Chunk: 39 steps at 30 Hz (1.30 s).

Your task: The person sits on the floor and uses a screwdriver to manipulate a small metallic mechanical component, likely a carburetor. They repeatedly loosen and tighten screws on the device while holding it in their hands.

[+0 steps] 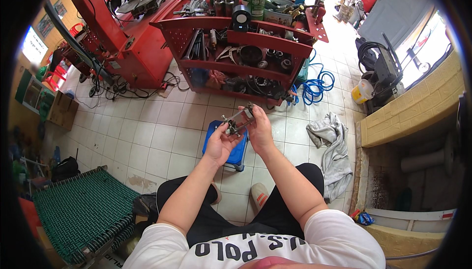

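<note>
So we've got a small metal part point(232, 127) up between both hands, above the blue stool point(239, 154). Our left hand point(221, 146) has thumb and fingers gripping its nearer left end, and our right hand point(260, 129) is curled around the farther right end, so neither one's free. Best guess on the step: we're handling the part and checking it over, maybe working one bit against another. The next move probably calls for a steady hold at both ends and some careful fingertip fiddling. Looks-wise, it's dark and lumpy by the left fingers, with slim bars reaching across to the right ones. Too small to tell if it's one piece or two. Red cart point(275, 42) full of parts sits beyond the hands, grey rag point(330, 137) on the floor off to their right.
</note>
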Tool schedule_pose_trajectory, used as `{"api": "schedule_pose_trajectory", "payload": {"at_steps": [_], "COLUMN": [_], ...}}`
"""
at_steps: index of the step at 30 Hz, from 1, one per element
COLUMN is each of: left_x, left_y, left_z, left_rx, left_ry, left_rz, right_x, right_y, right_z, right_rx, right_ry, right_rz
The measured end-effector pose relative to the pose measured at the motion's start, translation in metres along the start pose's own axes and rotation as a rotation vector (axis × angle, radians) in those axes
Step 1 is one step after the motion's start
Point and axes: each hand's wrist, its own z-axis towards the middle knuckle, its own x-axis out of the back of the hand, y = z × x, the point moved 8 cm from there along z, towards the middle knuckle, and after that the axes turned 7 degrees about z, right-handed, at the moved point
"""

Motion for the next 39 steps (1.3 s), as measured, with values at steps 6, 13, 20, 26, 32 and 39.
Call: {"api": "schedule_pose_trajectory", "payload": {"at_steps": [6,13,20,26,32,39], "left_x": [0.004,0.033,0.040,0.043,0.042,0.039], "left_y": [0.002,0.017,0.039,0.039,0.040,0.047], "left_z": [0.001,0.004,0.002,0.003,0.003,-0.001], "left_rx": [-0.020,-0.179,-0.269,-0.276,-0.288,-0.326], "left_ry": [0.017,0.127,0.181,0.188,0.207,0.265], "left_rz": [-0.067,-0.133,-0.148,-0.147,-0.063,0.046], "right_x": [-0.004,0.004,0.041,0.024,0.034,0.016], "right_y": [0.001,-0.008,-0.023,-0.024,-0.019,-0.027], "right_z": [0.002,0.005,0.016,0.012,0.017,0.010], "right_rx": [-0.003,0.007,0.104,0.083,0.094,0.089], "right_ry": [-0.088,0.070,0.213,0.193,0.180,0.130], "right_rz": [-0.046,0.060,0.051,0.020,-0.015,-0.115]}}
